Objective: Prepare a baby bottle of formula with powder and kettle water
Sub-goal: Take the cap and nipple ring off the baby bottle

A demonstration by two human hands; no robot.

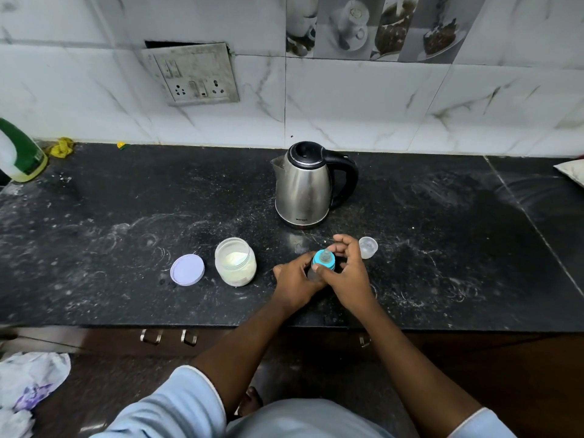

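Step in hand, by my read: the teat ring (324, 260) on the baby bottle (313, 273) is being turned, either coming off to load or going on to finish. Can't tell which; the bottle body is mostly hidden, contents not visible.

Left hand (295, 281) is wrapped round the bottle body, clamped on it from the left side. Right hand (349, 273) sits over the top w/ fingers (339, 245) closed round the blue ring, thumb at the near side. Bottle stands upright on the counter (126, 232), between both palms, teat poking up between the fingers.

Clear cap (367, 247) lies just right of the right hand. Open powder jar (235, 261) is left of the left hand, its lid (187, 269) further left. Kettle (308, 184) is beyond the grip, lid shut, handle to the right.

Next move needs a steady hold below and a firm twist above; if opening, then powder & water.
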